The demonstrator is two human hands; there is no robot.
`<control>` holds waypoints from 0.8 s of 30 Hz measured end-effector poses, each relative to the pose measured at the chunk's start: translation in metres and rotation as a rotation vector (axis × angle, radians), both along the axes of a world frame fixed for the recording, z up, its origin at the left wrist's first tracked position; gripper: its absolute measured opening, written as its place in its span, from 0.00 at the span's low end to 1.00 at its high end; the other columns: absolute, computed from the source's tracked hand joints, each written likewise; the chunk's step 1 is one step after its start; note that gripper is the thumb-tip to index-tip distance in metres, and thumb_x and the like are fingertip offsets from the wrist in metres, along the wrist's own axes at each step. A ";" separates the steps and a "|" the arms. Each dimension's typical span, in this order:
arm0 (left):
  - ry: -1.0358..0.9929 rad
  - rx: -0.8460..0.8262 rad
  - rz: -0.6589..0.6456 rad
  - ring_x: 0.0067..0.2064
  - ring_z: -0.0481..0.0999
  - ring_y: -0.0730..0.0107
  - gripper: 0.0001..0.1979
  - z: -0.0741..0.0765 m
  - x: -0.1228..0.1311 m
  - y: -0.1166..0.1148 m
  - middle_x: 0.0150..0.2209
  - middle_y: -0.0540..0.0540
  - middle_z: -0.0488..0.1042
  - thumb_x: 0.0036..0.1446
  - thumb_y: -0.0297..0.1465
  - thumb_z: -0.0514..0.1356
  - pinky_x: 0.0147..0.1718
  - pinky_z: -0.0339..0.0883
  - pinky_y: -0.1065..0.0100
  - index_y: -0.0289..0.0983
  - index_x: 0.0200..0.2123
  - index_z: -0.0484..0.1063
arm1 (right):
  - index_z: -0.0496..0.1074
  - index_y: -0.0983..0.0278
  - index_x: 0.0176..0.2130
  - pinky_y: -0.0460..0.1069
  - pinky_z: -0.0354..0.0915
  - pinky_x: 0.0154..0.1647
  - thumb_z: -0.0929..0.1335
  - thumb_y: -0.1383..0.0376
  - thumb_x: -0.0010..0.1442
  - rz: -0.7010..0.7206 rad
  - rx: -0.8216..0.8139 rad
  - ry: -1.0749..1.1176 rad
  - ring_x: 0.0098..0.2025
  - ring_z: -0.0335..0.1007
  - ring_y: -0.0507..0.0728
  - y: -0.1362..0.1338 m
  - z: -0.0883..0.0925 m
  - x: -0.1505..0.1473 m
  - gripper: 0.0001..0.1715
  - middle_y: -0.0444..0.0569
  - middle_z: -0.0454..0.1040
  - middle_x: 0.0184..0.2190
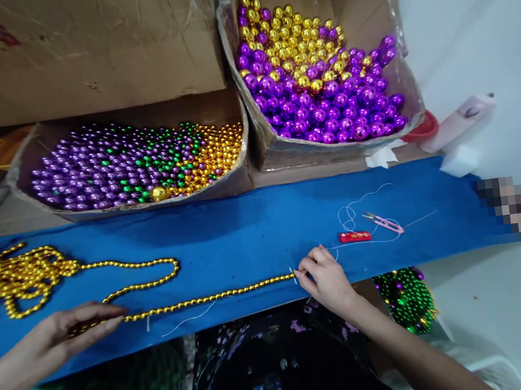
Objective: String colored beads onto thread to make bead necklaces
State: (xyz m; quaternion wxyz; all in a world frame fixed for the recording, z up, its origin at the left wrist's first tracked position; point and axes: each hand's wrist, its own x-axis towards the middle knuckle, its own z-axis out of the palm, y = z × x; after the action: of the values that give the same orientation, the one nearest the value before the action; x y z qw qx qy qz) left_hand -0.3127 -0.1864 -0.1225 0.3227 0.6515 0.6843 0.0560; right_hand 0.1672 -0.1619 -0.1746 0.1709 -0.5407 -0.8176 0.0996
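Note:
A string of gold beads (207, 299) lies stretched across the blue cloth (254, 221), near its front edge. At its right end, the fingertips of my right hand (322, 276) pinch the last beads beside a small white mark. My left hand (64, 336) rests over the left part of the same string, thumb and fingers closed around it. Behind the left hand, the strand loops back to a pile of gold beads (23, 274). Pink-handled snips (385, 223), a red packet (355, 236) and loose white thread (349, 212) lie beyond my right hand.
Behind the cloth stand a box of small purple, green and gold beads (109, 163) and a box of larger purple and gold beads (321, 111). A red bowl (423, 126) sits at the right. Green beads (406, 300) hang below the front edge.

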 end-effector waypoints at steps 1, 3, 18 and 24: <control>-0.015 -0.070 -0.040 0.42 0.77 0.63 0.09 -0.002 -0.001 0.000 0.38 0.67 0.78 0.49 0.48 0.59 0.42 0.70 0.65 0.61 0.34 0.76 | 0.71 0.61 0.29 0.60 0.55 0.58 0.65 0.64 0.60 -0.001 -0.001 -0.008 0.35 0.66 0.56 0.000 -0.001 0.000 0.08 0.46 0.65 0.29; -0.035 -0.172 -0.095 0.43 0.76 0.63 0.09 -0.003 0.000 0.001 0.39 0.65 0.78 0.53 0.45 0.57 0.43 0.69 0.65 0.59 0.36 0.76 | 0.71 0.61 0.29 0.60 0.55 0.58 0.65 0.63 0.60 0.002 -0.002 -0.020 0.36 0.66 0.56 0.001 -0.003 0.001 0.09 0.46 0.65 0.29; 0.011 -0.070 -0.200 0.29 0.70 0.71 0.16 0.017 0.040 -0.015 0.29 0.48 0.73 0.59 0.42 0.52 0.28 0.59 0.73 0.35 0.32 0.71 | 0.70 0.61 0.30 0.62 0.57 0.55 0.62 0.56 0.62 0.122 0.039 0.017 0.34 0.66 0.58 -0.006 -0.024 0.011 0.16 0.47 0.64 0.29; 0.015 -0.077 -0.206 0.29 0.70 0.71 0.17 0.016 0.043 -0.013 0.28 0.49 0.72 0.58 0.42 0.52 0.28 0.59 0.73 0.35 0.32 0.72 | 0.69 0.61 0.30 0.62 0.57 0.55 0.61 0.55 0.63 0.120 0.034 0.001 0.34 0.66 0.57 -0.006 -0.023 0.011 0.17 0.48 0.65 0.29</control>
State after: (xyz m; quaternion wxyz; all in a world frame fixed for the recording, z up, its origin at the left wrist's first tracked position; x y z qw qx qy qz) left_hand -0.2698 -0.1995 -0.1066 0.3465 0.7060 0.6176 -0.0088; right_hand 0.1777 -0.1682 -0.1973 0.1743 -0.4878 -0.8500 0.0959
